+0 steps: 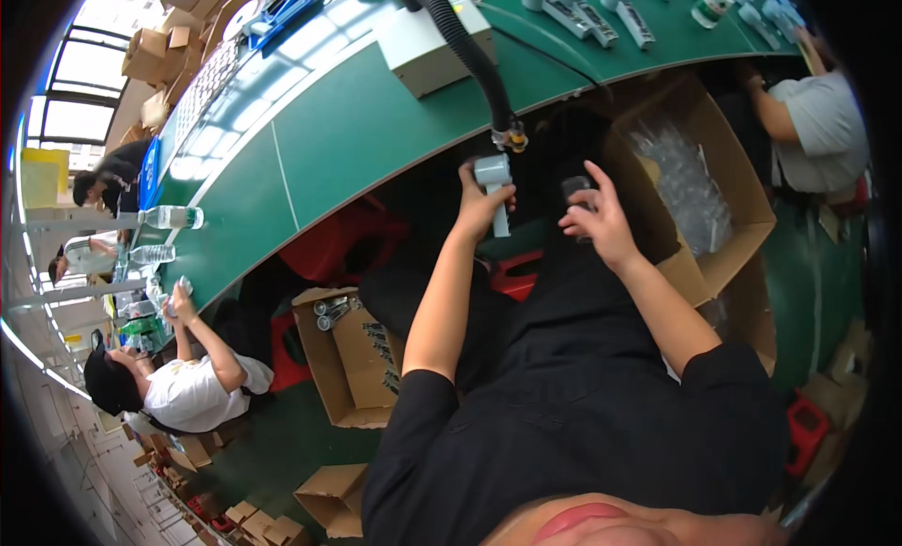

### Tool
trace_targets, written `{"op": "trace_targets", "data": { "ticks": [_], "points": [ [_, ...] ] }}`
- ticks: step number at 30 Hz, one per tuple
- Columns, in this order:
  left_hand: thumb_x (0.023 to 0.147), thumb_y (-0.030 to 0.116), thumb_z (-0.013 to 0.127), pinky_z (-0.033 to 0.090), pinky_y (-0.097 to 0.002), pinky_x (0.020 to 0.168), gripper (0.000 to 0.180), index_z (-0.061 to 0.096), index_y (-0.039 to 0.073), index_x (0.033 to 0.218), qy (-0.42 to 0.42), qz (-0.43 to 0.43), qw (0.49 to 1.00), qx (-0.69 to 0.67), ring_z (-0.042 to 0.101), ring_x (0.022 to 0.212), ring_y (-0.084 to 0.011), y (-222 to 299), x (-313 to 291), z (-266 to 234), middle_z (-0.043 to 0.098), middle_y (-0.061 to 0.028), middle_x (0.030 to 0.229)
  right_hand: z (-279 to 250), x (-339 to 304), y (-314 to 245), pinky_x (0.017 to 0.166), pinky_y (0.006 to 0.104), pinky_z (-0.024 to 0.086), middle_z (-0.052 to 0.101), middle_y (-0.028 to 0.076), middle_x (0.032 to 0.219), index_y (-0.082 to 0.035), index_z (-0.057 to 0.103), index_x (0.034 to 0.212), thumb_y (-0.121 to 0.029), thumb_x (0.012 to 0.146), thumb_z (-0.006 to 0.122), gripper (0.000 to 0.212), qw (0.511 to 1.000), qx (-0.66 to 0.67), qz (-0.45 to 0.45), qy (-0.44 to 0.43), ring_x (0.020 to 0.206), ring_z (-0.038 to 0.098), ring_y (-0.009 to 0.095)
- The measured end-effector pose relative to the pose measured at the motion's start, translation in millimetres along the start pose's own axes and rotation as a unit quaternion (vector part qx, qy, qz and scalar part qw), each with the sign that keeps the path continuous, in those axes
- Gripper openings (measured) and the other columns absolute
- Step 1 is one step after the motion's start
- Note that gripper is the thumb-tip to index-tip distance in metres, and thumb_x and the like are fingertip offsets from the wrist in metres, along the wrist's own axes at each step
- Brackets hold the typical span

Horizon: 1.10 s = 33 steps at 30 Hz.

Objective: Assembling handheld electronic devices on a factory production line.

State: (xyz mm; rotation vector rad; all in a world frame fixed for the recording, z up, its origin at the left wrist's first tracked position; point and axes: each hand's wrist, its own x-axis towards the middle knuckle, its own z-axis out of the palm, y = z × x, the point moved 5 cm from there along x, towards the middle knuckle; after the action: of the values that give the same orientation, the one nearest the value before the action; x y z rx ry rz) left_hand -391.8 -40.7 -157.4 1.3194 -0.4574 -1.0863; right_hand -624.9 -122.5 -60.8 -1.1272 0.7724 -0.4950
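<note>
My left hand (481, 205) grips a pale grey handheld tool (494, 184) that hangs from a black corrugated hose (467, 53) with a brass fitting, just below the edge of the green bench (348, 132). My right hand (594, 217) holds a small dark object (575, 191) beside the tool, fingers spread around it. Both hands are over my lap, which is covered in dark clothing.
An open cardboard box (714, 161) of clear plastic parts stands at my right. A smaller open carton (352, 353) sits on the floor at my left. A grey box (427, 43) and white parts lie on the bench. Other people work at left and top right.
</note>
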Motion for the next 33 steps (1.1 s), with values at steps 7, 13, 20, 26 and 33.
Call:
{"op": "trace_targets", "data": {
  "ticks": [7,13,20,26,33],
  "points": [
    [0.083,-0.007,0.079,0.057,-0.0338,0.071,0.087,0.023,0.013,0.146,0.0,0.155,0.962,0.225,0.068,0.085,-0.0205,3.6,26.8,7.5,0.06,-0.017,0.113,-102.8,-15.3,35.4,0.069,0.0328,0.063,0.057,0.011,0.118,-0.014,0.043,0.154,-0.01,0.098,0.064,0.06,0.985,0.064,0.039,0.153,0.083,0.073,0.022],
    [0.096,0.009,0.07,0.057,-0.0335,0.069,0.061,0.035,0.014,0.146,-0.015,-0.094,0.986,-0.134,0.066,0.089,-0.022,-8.0,15.1,30.5,0.059,-0.0114,0.119,-74.3,9.8,69.3,0.071,0.0367,0.064,0.057,0.014,0.121,-0.012,0.044,0.149,-0.014,0.098,0.065,0.056,0.982,0.112,0.05,0.141,0.084,0.074,0.024],
    [0.103,0.01,0.066,0.059,-0.0365,0.07,0.055,0.035,0.021,0.147,0.082,-0.092,0.927,-0.354,0.072,0.098,-0.0265,-23.2,30.4,50.3,0.06,-0.0104,0.127,-38.1,40.0,91.5,0.073,0.0347,0.063,0.059,0.004,0.111,-0.018,0.052,0.143,-0.025,0.104,0.066,0.042,0.965,0.192,0.163,0.079,0.086,0.072,0.021],
    [0.089,0.0,0.077,0.059,-0.0392,0.077,0.084,0.029,0.024,0.154,-0.009,0.04,0.987,-0.156,0.072,0.101,-0.028,-18.2,-5.4,34.1,0.061,-0.0115,0.129,-32.1,41.4,117.2,0.071,0.0322,0.061,0.06,0.004,0.111,-0.019,0.052,0.142,-0.025,0.104,0.065,0.04,0.969,0.184,0.155,0.062,0.083,0.071,0.018],
    [0.086,-0.001,0.08,0.058,-0.0354,0.077,0.082,0.033,0.02,0.148,-0.047,0.104,0.988,-0.108,0.073,0.095,-0.0274,8.7,-45.8,42.3,0.063,-0.0132,0.118,-42.6,45.0,129.8,0.073,0.0372,0.059,0.064,0.005,0.113,-0.018,0.052,0.134,-0.024,0.103,0.057,0.031,0.957,0.217,0.185,0.052,0.092,0.071,0.021]
  ]
}}
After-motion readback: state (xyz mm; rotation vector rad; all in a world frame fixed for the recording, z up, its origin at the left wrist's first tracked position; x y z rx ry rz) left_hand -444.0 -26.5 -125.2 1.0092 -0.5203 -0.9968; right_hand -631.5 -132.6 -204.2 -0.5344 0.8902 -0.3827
